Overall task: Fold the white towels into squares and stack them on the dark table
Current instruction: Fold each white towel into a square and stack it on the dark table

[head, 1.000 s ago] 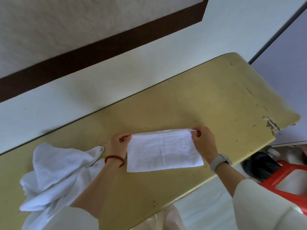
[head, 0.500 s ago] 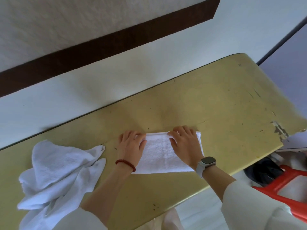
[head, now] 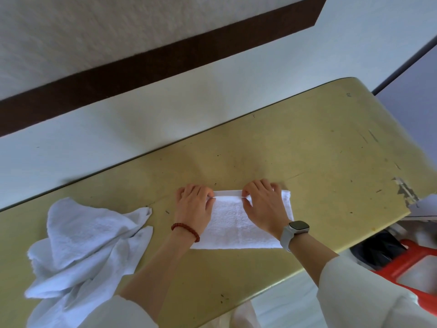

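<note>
**On the yellowish table: flatten, then fold to a square**

Near the table's (head: pixel 319 147) front edge, between the two forearms, lies the folded towel (head: pixel 233 223) as a flat white rectangle. Left hand (head: pixel 194 207) rests palm-down on its left end, fingers curled at the far edge, thumb on the hem; cannot tell whether pinching or merely pressing. Right hand (head: pixel 264 207) lies over the right half, fingers bent at the far edge, thumb tucked against the hem, likewise unclear as to a pinch. To do well: align the far hems, smooth outward from the middle, then likely bring one short end over the other, corners matched. Crumpled towels (head: pixel 87 240) wait at left, well apart. No stack visible yet.
</note>
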### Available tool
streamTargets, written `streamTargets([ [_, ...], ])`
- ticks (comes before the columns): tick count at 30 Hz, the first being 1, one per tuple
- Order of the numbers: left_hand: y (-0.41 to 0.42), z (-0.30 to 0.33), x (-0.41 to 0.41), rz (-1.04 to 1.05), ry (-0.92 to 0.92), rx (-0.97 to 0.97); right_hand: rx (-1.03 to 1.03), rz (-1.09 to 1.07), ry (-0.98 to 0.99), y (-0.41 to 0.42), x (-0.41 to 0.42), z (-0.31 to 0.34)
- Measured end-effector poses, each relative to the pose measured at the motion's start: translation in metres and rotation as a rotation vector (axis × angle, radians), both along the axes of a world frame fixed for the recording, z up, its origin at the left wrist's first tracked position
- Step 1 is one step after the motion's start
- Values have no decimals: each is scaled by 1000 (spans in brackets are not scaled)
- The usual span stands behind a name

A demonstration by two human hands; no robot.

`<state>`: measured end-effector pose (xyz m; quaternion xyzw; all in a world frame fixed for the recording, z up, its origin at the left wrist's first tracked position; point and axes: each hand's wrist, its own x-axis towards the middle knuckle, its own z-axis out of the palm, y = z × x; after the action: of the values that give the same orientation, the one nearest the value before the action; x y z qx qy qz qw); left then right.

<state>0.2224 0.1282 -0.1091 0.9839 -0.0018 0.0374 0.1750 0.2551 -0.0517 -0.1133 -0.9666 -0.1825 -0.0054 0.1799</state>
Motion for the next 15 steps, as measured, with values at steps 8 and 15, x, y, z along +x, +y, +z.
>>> streamTargets([
  [8,-3,2,9,90,106,-48,-9,-25,-96,2,7,-5],
  [15,-5,-1,13,95,88,1,-48,-44,-117,8,15,-11],
])
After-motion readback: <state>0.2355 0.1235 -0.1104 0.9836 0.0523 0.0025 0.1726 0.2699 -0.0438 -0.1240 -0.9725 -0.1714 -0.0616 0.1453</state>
